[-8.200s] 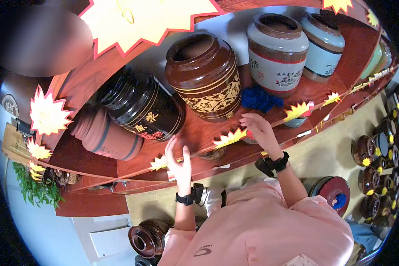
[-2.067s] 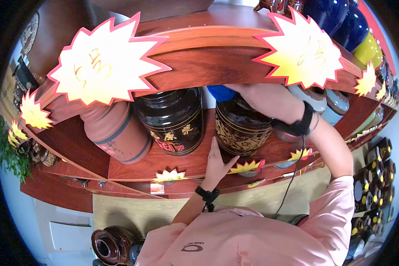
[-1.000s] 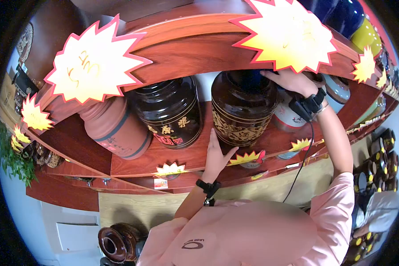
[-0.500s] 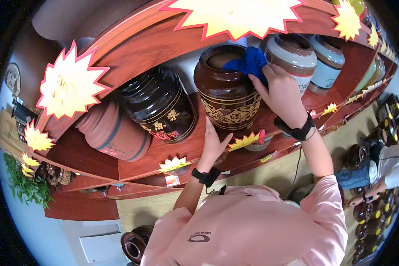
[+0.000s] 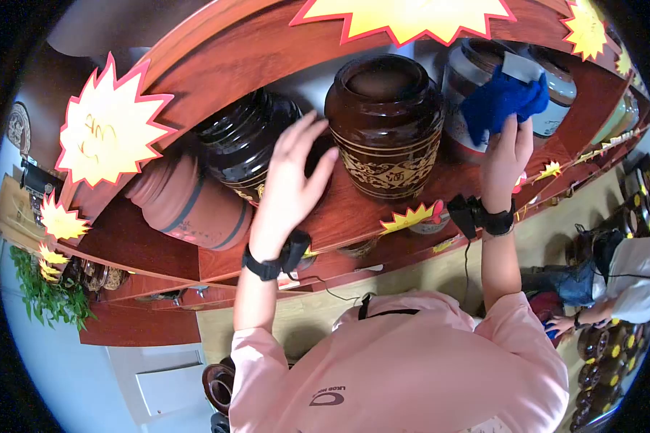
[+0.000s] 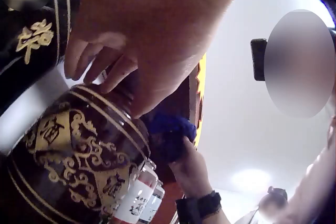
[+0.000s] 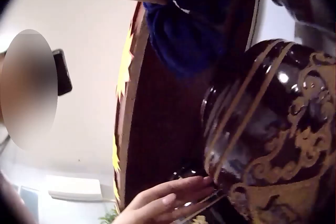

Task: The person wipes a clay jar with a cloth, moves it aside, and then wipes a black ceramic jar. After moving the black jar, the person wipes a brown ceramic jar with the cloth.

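A glossy brown jar (image 5: 386, 137) with gold patterned bands stands upright on the red-brown shelf in the head view. My left hand (image 5: 292, 173) is at its left side, fingers extended and thumb apart, fingertips right at the jar's shoulder. In the left wrist view that hand (image 6: 152, 29) arches over the jar (image 6: 79, 155). To the right of the jar, my right hand (image 5: 507, 166) grips a bunched blue cloth (image 5: 502, 105) with a pale tag, held up in front of a grey-white jar (image 5: 461, 72). The right wrist view shows the cloth (image 7: 184, 40) close up.
A black jar (image 5: 231, 141) and a matte reddish jar (image 5: 188, 206) stand to the left, partly behind my left arm. Starburst price signs (image 5: 112, 123) line the shelf edges. The upper shelf board (image 5: 217, 50) overhangs the jars. Another person (image 5: 628, 281) is at the right.
The blue cloth, first lying on the shelf, was picked up by my right hand, put to the jar's mouth, then moved right. My left hand has risen from the jar's base to its shoulder.
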The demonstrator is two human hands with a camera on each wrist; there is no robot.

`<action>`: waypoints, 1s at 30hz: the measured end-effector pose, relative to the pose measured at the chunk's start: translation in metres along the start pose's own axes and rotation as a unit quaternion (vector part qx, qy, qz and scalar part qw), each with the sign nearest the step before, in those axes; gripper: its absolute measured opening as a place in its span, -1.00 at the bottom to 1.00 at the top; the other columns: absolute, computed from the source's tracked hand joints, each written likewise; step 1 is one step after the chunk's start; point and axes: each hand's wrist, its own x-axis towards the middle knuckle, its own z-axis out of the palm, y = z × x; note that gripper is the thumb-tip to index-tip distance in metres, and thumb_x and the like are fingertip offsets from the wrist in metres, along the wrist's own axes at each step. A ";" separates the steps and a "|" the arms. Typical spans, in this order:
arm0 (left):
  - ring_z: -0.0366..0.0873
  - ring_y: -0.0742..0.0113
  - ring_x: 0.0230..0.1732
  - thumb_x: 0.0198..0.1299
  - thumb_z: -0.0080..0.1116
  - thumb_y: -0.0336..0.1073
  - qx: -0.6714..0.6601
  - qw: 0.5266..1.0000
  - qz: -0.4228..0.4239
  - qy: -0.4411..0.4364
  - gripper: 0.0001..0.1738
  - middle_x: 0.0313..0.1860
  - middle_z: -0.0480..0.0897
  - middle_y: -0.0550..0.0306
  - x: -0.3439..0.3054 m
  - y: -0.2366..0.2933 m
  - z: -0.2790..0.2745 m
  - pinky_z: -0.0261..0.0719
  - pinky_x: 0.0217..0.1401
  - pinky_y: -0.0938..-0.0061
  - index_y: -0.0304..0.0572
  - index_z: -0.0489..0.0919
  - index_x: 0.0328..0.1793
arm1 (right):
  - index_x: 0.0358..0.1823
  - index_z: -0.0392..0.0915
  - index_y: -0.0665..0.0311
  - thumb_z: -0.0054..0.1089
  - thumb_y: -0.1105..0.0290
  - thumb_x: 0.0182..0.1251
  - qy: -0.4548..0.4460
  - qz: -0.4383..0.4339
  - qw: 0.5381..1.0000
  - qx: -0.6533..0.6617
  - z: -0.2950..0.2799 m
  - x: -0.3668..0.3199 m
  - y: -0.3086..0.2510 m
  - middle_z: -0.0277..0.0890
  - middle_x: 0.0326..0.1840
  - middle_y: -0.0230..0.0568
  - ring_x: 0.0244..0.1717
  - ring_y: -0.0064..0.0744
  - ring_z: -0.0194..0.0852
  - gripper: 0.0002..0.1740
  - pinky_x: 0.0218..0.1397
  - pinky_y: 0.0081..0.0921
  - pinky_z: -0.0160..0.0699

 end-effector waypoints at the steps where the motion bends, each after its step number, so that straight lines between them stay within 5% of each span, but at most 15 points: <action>1: 0.41 -0.08 0.34 0.24 0.19 -0.33 0.000 1.000 0.011 0.008 -0.59 0.29 0.49 -0.19 0.009 -0.004 0.000 0.31 0.40 0.23 -0.30 0.53 0.20 | 0.05 0.43 0.34 -0.02 0.44 0.47 0.019 0.007 0.999 0.039 0.001 -0.002 0.001 0.47 -0.15 -0.39 -0.20 -0.60 0.37 -0.79 -0.11 -0.57 0.40; 2: 0.43 -0.07 0.33 0.25 0.17 -0.33 -0.008 0.999 0.027 0.017 -0.61 0.27 0.51 -0.18 0.018 -0.007 0.001 0.33 0.39 0.25 -0.30 0.53 0.19 | 0.05 0.43 0.32 -0.04 0.42 0.49 0.030 -0.036 0.999 0.027 0.009 -0.002 0.004 0.46 -0.19 -0.42 -0.25 -0.61 0.39 -0.79 -0.16 -0.56 0.44; 4: 0.44 -0.07 0.32 0.29 0.12 -0.34 -0.026 0.998 0.049 0.017 -0.65 0.25 0.52 -0.17 0.036 -0.012 0.006 0.34 0.38 0.25 -0.31 0.54 0.17 | 0.17 0.37 0.36 -0.08 0.49 0.47 0.044 -0.084 0.993 -0.065 0.008 -0.003 0.024 0.50 -0.04 -0.29 -0.05 -0.49 0.48 -0.71 0.09 -0.50 0.49; 7: 0.41 -0.07 0.33 0.35 0.02 -0.32 -0.069 0.994 0.083 -0.001 -0.69 0.22 0.54 -0.16 0.060 -0.018 0.025 0.30 0.40 0.23 -0.31 0.55 0.14 | 0.35 0.25 0.37 -0.06 0.68 0.24 -0.057 -0.171 0.972 -0.148 0.029 -0.019 0.022 0.27 0.38 -0.06 0.28 -0.31 0.31 -0.41 0.39 -0.42 0.24; 9: 0.39 -0.11 0.31 0.38 -0.03 -0.31 -0.086 0.990 0.109 -0.005 -0.71 0.15 0.55 -0.16 0.072 -0.025 0.040 0.27 0.41 0.19 -0.33 0.56 0.08 | 0.39 0.27 0.29 0.03 0.61 0.06 -0.161 -0.180 0.967 -0.086 0.048 -0.022 0.010 0.15 0.46 0.07 0.46 0.02 0.10 -0.27 0.48 -0.17 0.06; 11: 0.38 -0.18 0.26 0.38 -0.07 -0.30 -0.089 0.986 0.138 0.003 -0.72 0.05 0.56 -0.17 0.078 -0.030 0.055 0.25 0.41 0.13 -0.37 0.56 -0.02 | 0.39 0.34 0.10 0.05 0.52 0.03 -0.231 -0.281 0.895 -0.260 0.050 -0.026 0.005 0.11 0.49 0.08 0.46 0.19 0.03 -0.25 0.49 -0.01 -0.01; 12: 0.35 -0.16 0.24 0.39 -0.12 -0.32 -0.132 0.981 0.143 0.025 -0.73 -0.06 0.55 -0.13 0.078 -0.031 0.062 0.19 0.43 0.11 -0.38 0.55 -0.12 | 0.35 0.41 -0.08 0.16 0.32 0.11 -0.234 -0.288 0.887 -0.275 0.053 -0.028 0.003 0.10 0.49 0.07 0.46 0.26 -0.01 -0.34 0.47 0.09 -0.05; 16: 0.36 -0.14 0.15 0.37 -0.14 -0.35 -0.143 0.979 0.126 0.073 -0.76 -0.15 0.50 -0.11 0.074 -0.027 0.071 0.20 0.42 0.09 -0.36 0.52 -0.20 | 0.27 0.50 -0.16 0.33 0.11 0.12 -0.203 -0.318 0.870 -0.316 0.062 -0.033 0.006 0.17 0.47 -0.05 0.43 0.19 0.06 -0.40 0.42 0.10 0.02; 20: 0.38 -0.13 0.12 0.38 -0.15 -0.35 -0.148 0.979 0.124 0.063 -0.76 -0.18 0.51 -0.10 0.076 -0.029 0.073 0.19 0.42 0.08 -0.36 0.52 -0.20 | 0.16 0.59 -0.17 0.28 0.22 0.16 -0.171 -0.359 0.860 -0.319 0.063 -0.042 0.022 0.28 0.42 -0.26 0.42 0.12 0.09 -0.53 0.42 0.12 0.02; 30: 0.39 -0.11 0.11 0.36 -0.13 -0.36 -0.140 0.979 0.133 0.067 -0.77 -0.19 0.53 -0.07 0.076 -0.032 0.074 0.17 0.43 0.09 -0.34 0.52 -0.22 | 0.15 0.60 -0.23 0.22 0.19 0.19 -0.216 -0.385 0.833 -0.334 0.045 -0.069 0.036 0.29 0.44 -0.41 0.46 0.09 0.04 -0.57 0.49 0.18 -0.14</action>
